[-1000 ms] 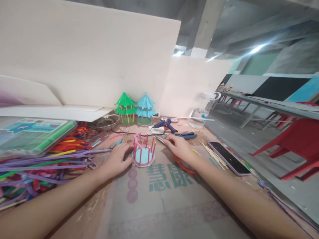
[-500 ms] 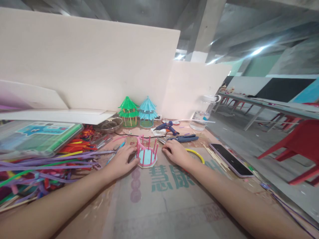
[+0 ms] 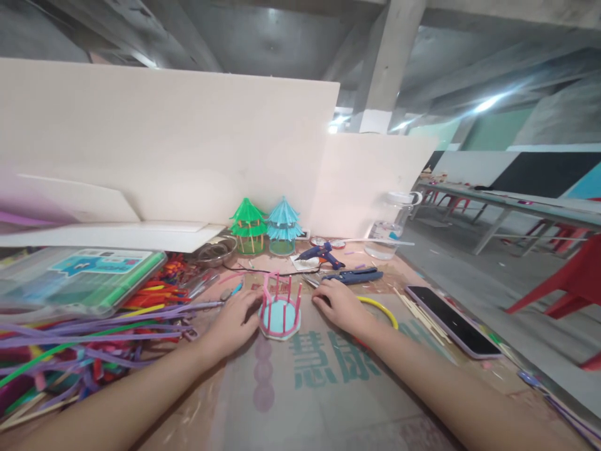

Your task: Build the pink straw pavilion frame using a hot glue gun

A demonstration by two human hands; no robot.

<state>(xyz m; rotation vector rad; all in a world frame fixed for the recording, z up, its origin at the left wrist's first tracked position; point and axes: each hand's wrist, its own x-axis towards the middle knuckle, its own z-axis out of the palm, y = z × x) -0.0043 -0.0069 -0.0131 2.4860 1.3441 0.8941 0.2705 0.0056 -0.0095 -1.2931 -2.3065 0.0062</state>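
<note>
Head view: two bare forearms reach in from the bottom over a counter (image 3: pixel 406 272) crowded with craft materials.
Pink-posted frame: the little octagonal frame (image 3: pixel 280 318) stands upright between the hands, on the far-left part of a printed sheet (image 3: pixel 277 419); thin pink posts rise from its rim around a pale blue floor, and a pink strip loops among those at the back left.
Left hand: the left hand (image 3: pixel 238 315) is palm down and half open, thumb apart from the bent fingers, at the frame's left edge; whether it grips the frame cannot be told.
Right hand: the right hand (image 3: pixel 340 305) is palm down with fingers loosely curled, to the right of the frame and apart from it; what lies under the palm is hidden.
Beyond the right hand: blue-handled pliers (image 3: pixel 359 275), then a dark blue glue gun (image 3: pixel 319 252).
Right side: a yellow tube (image 3: pixel 382 308) curves out beside the right wrist; pale wooden sticks (image 3: pixel 422 315) lie next to a phone (image 3: pixel 453 321).
Pavilion models: a green pavilion (image 3: pixel 246 218) and a light blue pavilion (image 3: pixel 283 218) stand side by side before a tall white board (image 3: pixel 188 144).
Left side: a clear plastic case (image 3: pixel 89 282) lies behind a heap of purple strips (image 3: pixel 103 335) and other coloured pieces.
Back right: a clear jug (image 3: pixel 387 235).
</note>
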